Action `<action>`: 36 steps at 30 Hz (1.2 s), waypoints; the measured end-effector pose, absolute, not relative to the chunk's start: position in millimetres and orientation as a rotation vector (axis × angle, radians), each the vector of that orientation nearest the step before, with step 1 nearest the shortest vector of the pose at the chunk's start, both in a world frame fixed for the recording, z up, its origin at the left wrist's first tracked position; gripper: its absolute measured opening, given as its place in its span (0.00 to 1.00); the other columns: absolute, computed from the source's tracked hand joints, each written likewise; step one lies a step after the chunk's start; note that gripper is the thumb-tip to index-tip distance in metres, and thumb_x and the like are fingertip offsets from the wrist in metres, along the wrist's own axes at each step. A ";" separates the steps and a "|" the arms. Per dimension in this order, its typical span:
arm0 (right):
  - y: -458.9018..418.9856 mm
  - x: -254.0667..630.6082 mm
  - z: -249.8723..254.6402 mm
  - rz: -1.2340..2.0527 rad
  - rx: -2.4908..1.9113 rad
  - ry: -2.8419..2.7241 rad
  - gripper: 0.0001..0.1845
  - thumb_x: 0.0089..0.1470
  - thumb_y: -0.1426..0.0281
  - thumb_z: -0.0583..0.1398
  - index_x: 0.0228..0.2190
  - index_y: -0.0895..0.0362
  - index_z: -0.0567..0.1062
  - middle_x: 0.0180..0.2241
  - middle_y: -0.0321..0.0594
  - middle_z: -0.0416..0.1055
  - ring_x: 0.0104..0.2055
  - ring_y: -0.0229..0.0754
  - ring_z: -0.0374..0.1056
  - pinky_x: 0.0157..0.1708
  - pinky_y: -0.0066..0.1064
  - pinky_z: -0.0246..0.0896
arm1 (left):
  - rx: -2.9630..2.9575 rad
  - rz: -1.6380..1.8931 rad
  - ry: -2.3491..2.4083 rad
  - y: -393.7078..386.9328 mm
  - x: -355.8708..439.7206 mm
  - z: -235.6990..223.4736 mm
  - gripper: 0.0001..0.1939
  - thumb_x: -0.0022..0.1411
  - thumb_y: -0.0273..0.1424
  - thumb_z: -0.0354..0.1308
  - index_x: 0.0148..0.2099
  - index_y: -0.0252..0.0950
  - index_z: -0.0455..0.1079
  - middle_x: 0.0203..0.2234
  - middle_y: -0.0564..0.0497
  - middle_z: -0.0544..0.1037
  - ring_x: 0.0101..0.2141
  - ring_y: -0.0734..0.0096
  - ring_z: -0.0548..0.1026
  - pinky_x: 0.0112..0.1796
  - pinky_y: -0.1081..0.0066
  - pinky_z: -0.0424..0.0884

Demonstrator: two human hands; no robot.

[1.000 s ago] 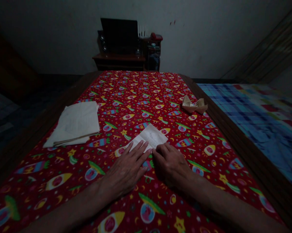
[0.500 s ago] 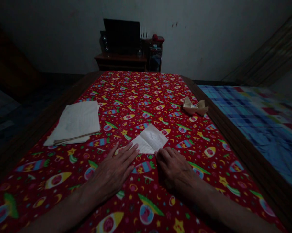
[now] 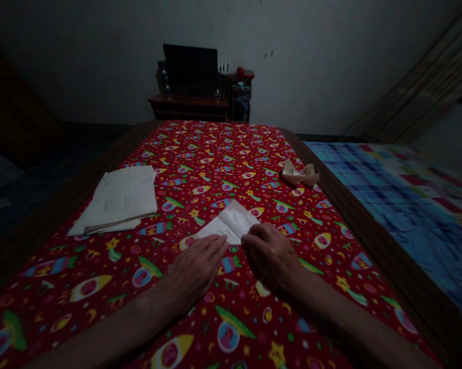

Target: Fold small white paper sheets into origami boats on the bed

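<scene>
Red patterned cloth (image 3: pixel 215 148) covers your desk (image 3: pixel 373 236). At far left you have a loose stack of white sheets (image 3: pixel 123 195), lying flat and, by their look, not folded. Your left hand (image 3: pixel 194 261) lies palm down, fingers side by side, at the near left edge of the small white paper (image 3: pixel 234 218); its thumb is hidden, so you cannot be sure it grips. That paper rests on the cloth between your hands, a crease slanting across it. It seems partly folded, its shaping unfinished. Your right hand (image 3: pixel 273 251) has its fingers curled together at the near right corner; whether they pinch it, you cannot tell. Farther right stands a peaked folded paper shape (image 3: pixel 300 175), apparently finished, near the cloth's edge.
</scene>
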State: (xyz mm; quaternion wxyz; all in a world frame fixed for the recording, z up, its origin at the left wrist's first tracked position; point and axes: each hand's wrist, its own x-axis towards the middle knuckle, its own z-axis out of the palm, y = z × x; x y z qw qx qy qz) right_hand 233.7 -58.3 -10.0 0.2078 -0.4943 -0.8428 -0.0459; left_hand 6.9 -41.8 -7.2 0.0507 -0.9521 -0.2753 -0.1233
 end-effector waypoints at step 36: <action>-56.0 244.5 -1.2 -0.263 -1.011 -2.606 0.16 0.61 0.72 0.49 0.49 0.59 0.68 0.52 0.49 0.68 0.55 0.47 0.61 0.60 0.55 0.39 | -3.088 -0.636 -0.941 -18.0 -0.9 -23.5 0.24 0.61 0.18 0.46 0.59 0.32 0.60 0.55 0.44 0.67 0.55 0.63 0.62 0.54 0.58 0.63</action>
